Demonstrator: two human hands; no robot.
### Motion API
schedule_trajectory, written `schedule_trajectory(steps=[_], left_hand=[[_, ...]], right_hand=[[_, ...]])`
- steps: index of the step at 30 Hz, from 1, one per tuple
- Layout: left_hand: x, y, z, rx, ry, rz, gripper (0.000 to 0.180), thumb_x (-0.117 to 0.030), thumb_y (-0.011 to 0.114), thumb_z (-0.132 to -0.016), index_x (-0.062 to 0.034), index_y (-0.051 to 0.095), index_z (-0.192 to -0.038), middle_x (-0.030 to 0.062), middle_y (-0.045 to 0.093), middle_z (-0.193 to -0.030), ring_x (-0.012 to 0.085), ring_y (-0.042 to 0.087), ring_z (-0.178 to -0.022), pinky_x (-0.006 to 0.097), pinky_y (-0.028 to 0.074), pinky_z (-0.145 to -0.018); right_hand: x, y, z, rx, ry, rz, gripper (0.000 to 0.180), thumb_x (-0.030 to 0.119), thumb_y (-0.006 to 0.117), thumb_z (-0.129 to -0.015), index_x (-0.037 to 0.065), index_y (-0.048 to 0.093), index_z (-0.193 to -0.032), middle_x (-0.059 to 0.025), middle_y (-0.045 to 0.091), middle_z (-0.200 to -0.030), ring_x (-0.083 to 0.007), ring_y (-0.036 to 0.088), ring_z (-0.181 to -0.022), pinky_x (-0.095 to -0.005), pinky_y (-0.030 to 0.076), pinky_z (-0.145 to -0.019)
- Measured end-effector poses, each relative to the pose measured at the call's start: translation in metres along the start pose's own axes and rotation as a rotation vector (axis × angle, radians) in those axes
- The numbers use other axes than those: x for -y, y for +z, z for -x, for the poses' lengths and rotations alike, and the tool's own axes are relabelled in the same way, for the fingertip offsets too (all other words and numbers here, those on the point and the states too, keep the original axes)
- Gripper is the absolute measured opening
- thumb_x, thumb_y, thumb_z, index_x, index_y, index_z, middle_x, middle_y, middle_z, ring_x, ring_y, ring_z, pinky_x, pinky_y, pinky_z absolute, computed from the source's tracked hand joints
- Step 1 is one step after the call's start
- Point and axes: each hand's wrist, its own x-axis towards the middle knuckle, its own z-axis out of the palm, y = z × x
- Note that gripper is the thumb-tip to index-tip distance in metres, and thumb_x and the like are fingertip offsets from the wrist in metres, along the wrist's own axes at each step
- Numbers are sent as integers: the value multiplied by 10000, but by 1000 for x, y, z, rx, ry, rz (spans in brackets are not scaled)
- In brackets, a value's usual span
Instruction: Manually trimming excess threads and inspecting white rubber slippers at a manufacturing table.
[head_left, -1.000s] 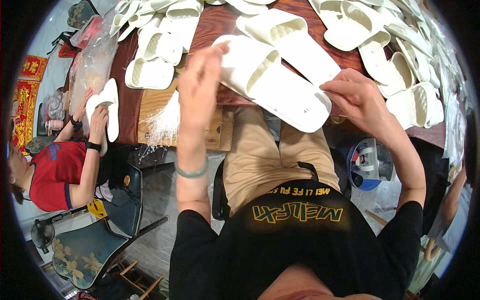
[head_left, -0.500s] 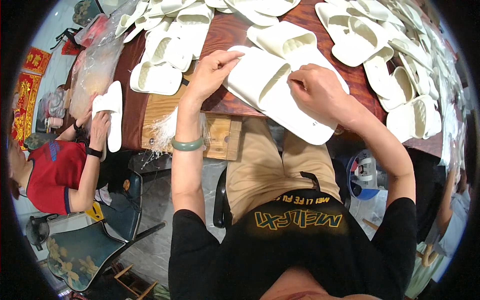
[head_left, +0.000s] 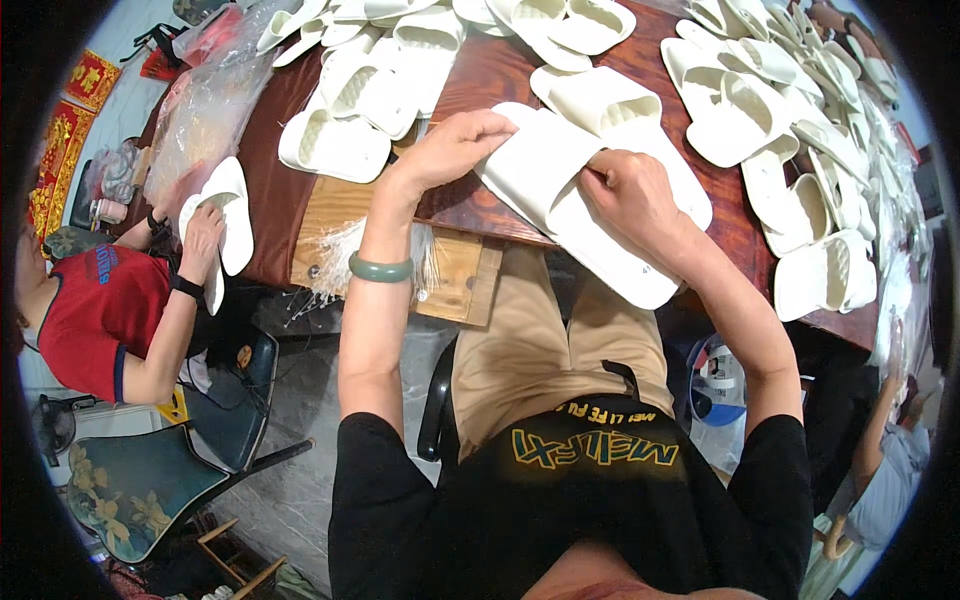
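Note:
A white slide slipper (head_left: 612,262) lies slanted over the table's front edge, its sole end toward me. My left hand (head_left: 455,150) is closed at the toe end, fingertips on the slipper's outer edge beside the strap. At the strap's inner opening, my right hand (head_left: 635,195) is closed with its fingertips against the strap edge; anything small between them is hidden. Partly beneath this slipper, a second white slipper (head_left: 610,98) rests on the wooden table. A green bangle (head_left: 380,267) circles my left wrist.
White slippers are piled at the left (head_left: 335,148) and right (head_left: 825,265) of the table (head_left: 480,75). Thin white strands (head_left: 350,262) hang over a wooden drawer (head_left: 455,285). To the left, a person in a red shirt (head_left: 95,310) handles white slippers (head_left: 232,215). A dark chair (head_left: 150,490) stands below.
The view has shifted slightly, so the table and piles sit farther right. My right fingertips now reach closer in under the strap. The person at left has spread two slippers apart.

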Motion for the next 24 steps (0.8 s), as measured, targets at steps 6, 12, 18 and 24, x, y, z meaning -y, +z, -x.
schedule_trajectory(steps=[6,12,18,24], left_hand=[[-10,-6,0,85,-84,119,256,-178,508,-938,16,581,-1088,-11,591,-959,79,518,-905,219,420,-812],[-16,-8,-4,66,-178,196,236,-184,596,-891,5,620,-1032,-35,600,-846,54,520,-782,203,425,-704],[-15,-6,-3,-66,-200,278,224,-165,624,-859,-17,642,-1027,-26,600,-758,32,491,-664,182,381,-593],[-26,-20,9,-163,-284,565,239,-153,613,-858,6,635,-1034,-16,593,-703,41,467,-602,178,339,-516]], right_hand=[[9,-11,2,92,69,89,155,131,538,-778,27,652,-777,-183,608,-630,-349,608,-602,-434,478,-596],[8,-8,1,87,87,33,171,146,538,-789,31,664,-807,-184,613,-641,-351,611,-618,-430,481,-608],[3,-19,5,132,87,-36,183,176,557,-803,36,666,-843,-180,627,-681,-349,617,-645,-424,486,-631],[-7,-78,34,152,-24,122,107,82,584,-799,10,650,-844,-147,623,-810,-311,602,-806,-389,478,-696]])
